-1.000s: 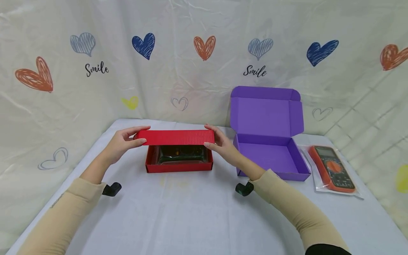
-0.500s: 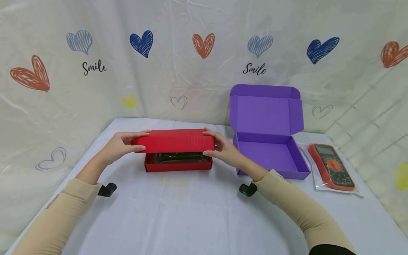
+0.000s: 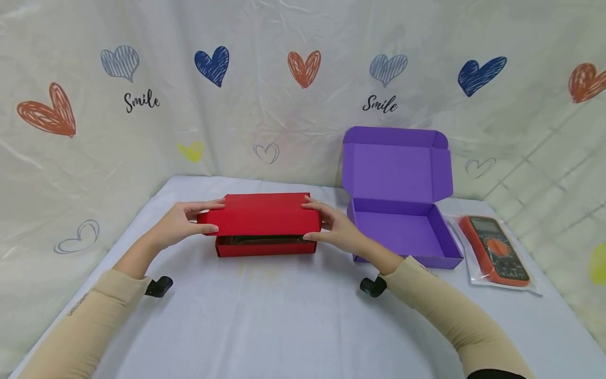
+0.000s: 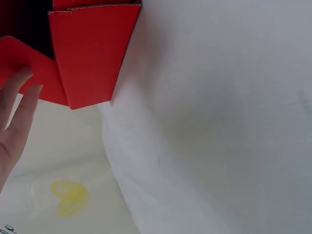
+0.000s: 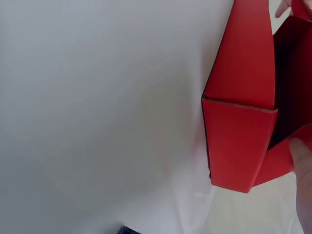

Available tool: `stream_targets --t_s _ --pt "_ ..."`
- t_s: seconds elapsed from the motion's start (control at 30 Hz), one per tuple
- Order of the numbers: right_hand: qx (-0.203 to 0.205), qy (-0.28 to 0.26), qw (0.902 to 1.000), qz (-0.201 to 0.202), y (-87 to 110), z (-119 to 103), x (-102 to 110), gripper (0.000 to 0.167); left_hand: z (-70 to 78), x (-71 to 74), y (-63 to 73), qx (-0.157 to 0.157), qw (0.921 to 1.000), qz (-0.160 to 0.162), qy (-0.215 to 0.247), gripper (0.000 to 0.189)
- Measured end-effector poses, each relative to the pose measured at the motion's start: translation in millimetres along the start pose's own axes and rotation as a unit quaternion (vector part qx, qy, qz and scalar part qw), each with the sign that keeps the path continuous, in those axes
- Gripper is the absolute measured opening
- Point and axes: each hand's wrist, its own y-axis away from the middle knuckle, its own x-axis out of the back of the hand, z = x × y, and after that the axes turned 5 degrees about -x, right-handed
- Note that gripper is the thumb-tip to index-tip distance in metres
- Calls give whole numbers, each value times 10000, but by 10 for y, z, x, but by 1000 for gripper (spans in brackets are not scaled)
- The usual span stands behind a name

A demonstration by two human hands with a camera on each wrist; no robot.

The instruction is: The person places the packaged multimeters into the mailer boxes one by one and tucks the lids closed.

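A red cardboard box sits on the table with its hinged lid tilted partly down over it. My left hand holds the lid's left end, thumb at the front edge and fingers over the top. At the right end my right hand grips the lid the same way. Through the gap at the front only a sliver of the dark plastic-wrapped item inside shows. In the left wrist view, fingertips lie against the lid's side flap; in the right wrist view, a finger touches the opposite flap.
Right of the red box stands a purple box with its lid raised. Beside that, an orange-and-black multimeter lies in a clear plastic bag. A white cloth covers the table, and a curtain printed with hearts hangs behind.
Both hands have swung the red lid forward and down, so its top faces me more. The item inside, plainly visible before, is now almost hidden. The purple box and multimeter stay put.
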Motion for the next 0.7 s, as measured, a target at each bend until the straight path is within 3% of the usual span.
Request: stream_targets --t_s 0.33,0.7 --pt "-210 197 9996 -53 84 56 -68 70 18 -10 -9 118 9978 -582 -285 63" --pt "49 742 9972 -3 142 80 -105 71 -3 -39 36 160 9953 -681 -673 69"
